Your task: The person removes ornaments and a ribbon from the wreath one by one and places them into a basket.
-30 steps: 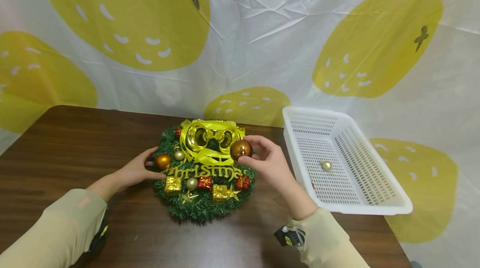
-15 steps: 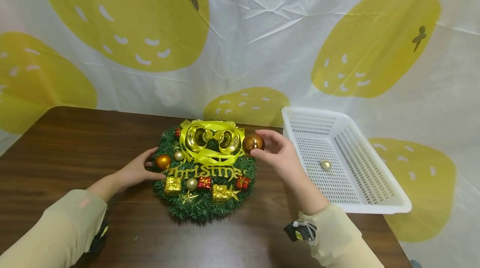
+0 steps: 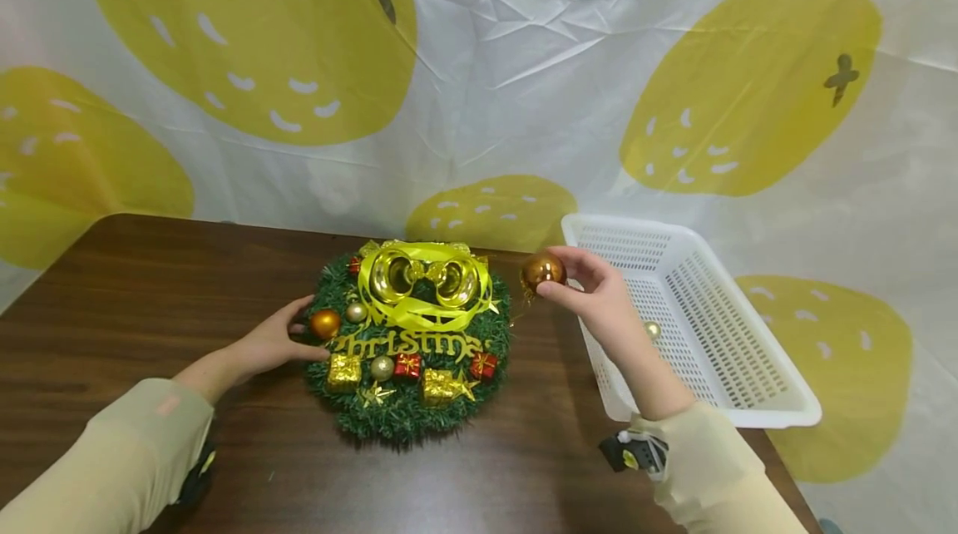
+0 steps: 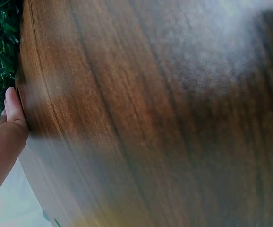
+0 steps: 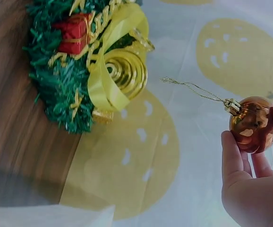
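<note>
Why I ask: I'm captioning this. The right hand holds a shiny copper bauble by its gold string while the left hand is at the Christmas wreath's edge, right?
Not by the gold string: the right wrist view shows it loose, while the right hand grips the shiny copper bauble itself. The left hand is indeed at the edge of the Christmas wreath.

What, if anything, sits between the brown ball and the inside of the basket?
Just the right hand holding the ball, plus the basket's left wall. Nothing else visible is in the way; the ball likely has to clear that wall.
</note>
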Motion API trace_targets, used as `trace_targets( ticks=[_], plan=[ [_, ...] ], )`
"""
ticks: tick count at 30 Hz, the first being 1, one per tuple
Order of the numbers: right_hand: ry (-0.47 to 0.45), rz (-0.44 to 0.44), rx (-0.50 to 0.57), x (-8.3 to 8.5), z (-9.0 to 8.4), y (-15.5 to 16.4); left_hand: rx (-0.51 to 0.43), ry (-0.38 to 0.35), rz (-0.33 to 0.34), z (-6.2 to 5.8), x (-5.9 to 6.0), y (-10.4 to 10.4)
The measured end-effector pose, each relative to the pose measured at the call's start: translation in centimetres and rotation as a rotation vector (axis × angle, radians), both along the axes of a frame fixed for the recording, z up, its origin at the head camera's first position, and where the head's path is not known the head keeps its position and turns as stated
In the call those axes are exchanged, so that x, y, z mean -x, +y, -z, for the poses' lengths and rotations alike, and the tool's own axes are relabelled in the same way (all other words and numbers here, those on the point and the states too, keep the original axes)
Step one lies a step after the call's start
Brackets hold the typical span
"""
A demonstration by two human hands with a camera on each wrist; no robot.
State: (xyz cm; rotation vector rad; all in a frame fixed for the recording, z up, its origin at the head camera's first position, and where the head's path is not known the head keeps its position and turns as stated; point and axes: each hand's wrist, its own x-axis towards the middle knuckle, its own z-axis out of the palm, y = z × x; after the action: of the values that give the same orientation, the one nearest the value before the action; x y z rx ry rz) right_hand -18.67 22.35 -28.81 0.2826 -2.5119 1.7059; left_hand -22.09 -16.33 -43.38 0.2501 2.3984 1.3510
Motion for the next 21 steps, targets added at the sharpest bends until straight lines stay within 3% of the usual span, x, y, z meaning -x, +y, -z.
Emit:
trace_targets(
  ticks=[21],
  plan=[
    [-0.002,0.171,-0.112,0.4,-1.3,6.7,0.02,0.006,-0.001,0.0,0.0,0.0]
  ],
)
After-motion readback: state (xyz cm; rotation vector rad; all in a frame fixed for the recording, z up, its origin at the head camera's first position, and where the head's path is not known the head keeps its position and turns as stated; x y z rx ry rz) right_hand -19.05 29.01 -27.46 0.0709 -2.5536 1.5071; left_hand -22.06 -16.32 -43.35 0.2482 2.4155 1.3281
